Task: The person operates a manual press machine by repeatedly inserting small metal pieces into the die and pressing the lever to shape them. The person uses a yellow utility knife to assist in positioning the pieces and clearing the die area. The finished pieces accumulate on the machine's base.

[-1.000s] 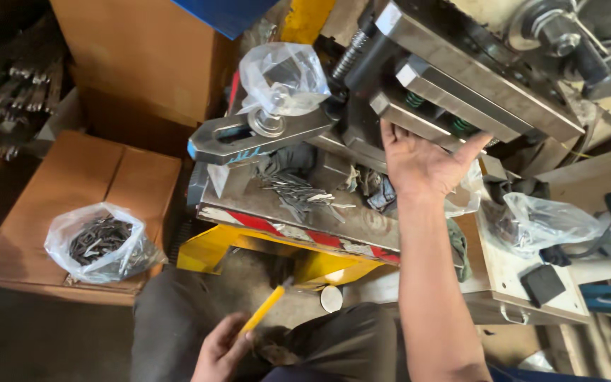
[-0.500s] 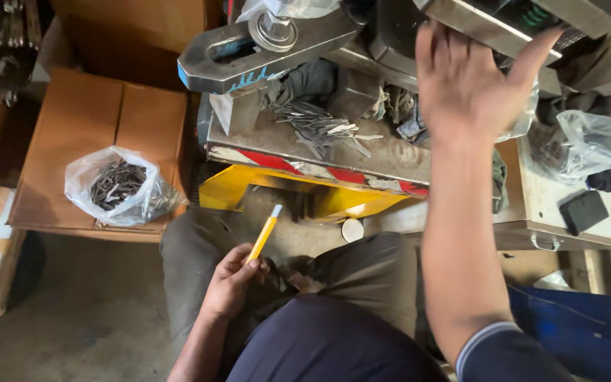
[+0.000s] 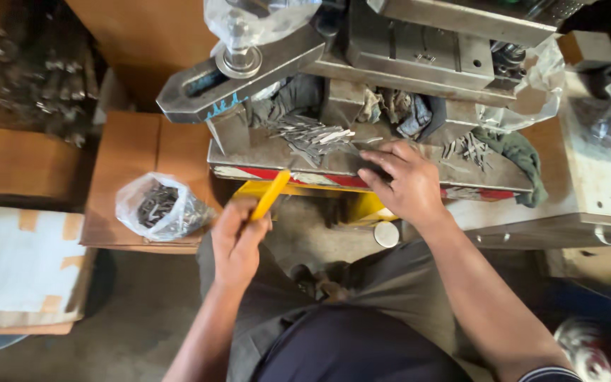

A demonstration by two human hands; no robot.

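Cluttered workshop, concrete floor below. A steel press bed [image 3: 419, 166] carries a heap of thin metal strips [image 3: 312, 134] toward its left end. The right hand [image 3: 404, 180], fingers spread and unclenched, rests on the bed's front edge beside them. The left hand [image 3: 238, 237] grasps a yellow stick [image 3: 270, 194]. The strips look stiff, light and sharp-edged; best pinched along their flat sides.

The right hand [image 3: 404, 184] has come down from the raised metal press block [image 3: 419, 49] and now rests on the front edge of the surface [image 3: 270, 159], fingers beside the pile of small metal strips [image 3: 312, 134]. The left hand [image 3: 238, 240] has lifted its yellow stick [image 3: 271, 194] towards that edge.
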